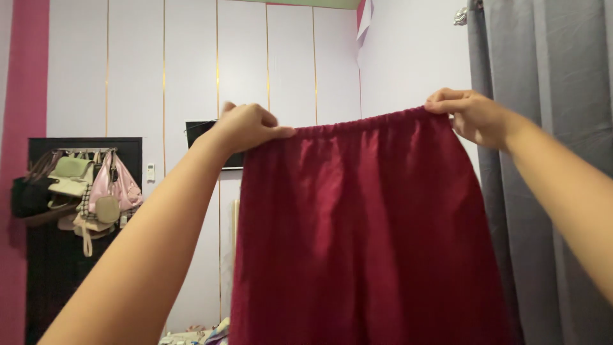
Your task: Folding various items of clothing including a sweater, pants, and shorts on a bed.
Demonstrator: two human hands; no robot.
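We see one screen [211, 137]: a dark, flat rectangle mounted on the white panelled wall [134, 83], mostly hidden behind our raised left forearm, its face blank. To its left, a small white upright rectangular control unit [151, 171] sits on the same wall. We find no packages, labels or signs.
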